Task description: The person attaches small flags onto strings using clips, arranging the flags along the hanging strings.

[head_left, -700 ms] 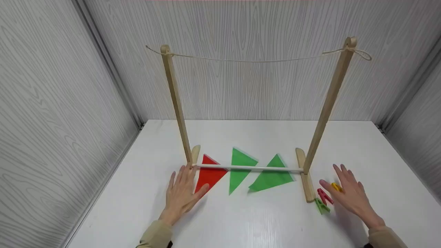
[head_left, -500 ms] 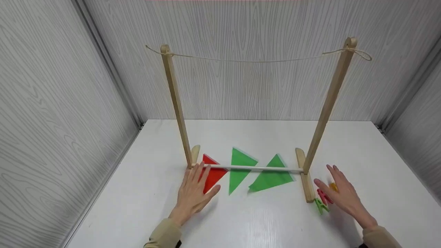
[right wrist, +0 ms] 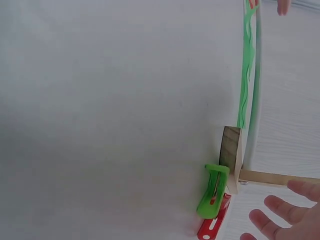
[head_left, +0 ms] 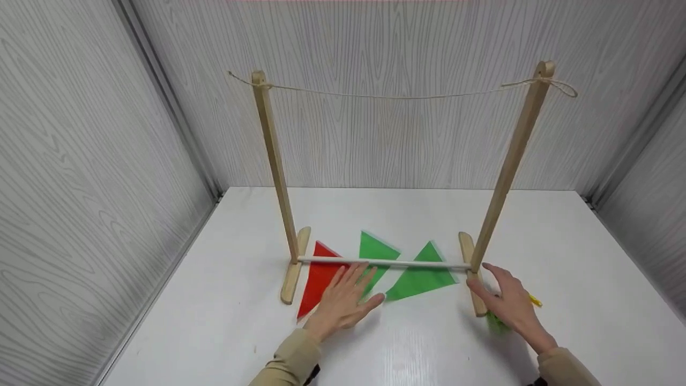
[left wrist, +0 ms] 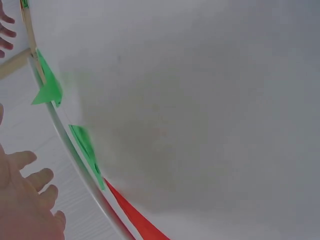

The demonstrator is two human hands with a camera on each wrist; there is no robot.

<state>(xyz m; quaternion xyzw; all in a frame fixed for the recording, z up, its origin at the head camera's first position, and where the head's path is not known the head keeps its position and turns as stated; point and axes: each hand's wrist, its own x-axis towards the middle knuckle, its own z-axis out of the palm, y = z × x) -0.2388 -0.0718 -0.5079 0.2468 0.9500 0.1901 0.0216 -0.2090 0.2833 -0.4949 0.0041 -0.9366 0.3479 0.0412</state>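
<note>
My left hand (head_left: pixel 343 303) hovers palm down with straight, spread fingers, overlapping the red triangular flag (head_left: pixel 312 287) and the middle green flag (head_left: pixel 376 247) in the head view. A second green flag (head_left: pixel 426 281) lies to its right. My right hand (head_left: pixel 510 304) hangs over the foot of the right post, its fingers relaxed and holding nothing. Beneath it are a green clothespin (right wrist: pixel 214 192) and a red clothespin (right wrist: pixel 207 229), seen in the right wrist view. The yellow clothespin (head_left: pixel 535 300) sticks out beyond the right hand, partly hidden by it.
A wooden stand has a left post (head_left: pixel 276 166) and a right post (head_left: pixel 512 166), joined low down by a white rod (head_left: pixel 429 264) passing over the flags. Between the post tops sags a thin string (head_left: pixel 386 97). Patterned panels (head_left: pixel 396 139) enclose the white table (head_left: pixel 203 300).
My left hand has moved right from the left post, across the red flag to the middle green one. The right hand has shifted left, over the clothespins, to the right post's foot.
</note>
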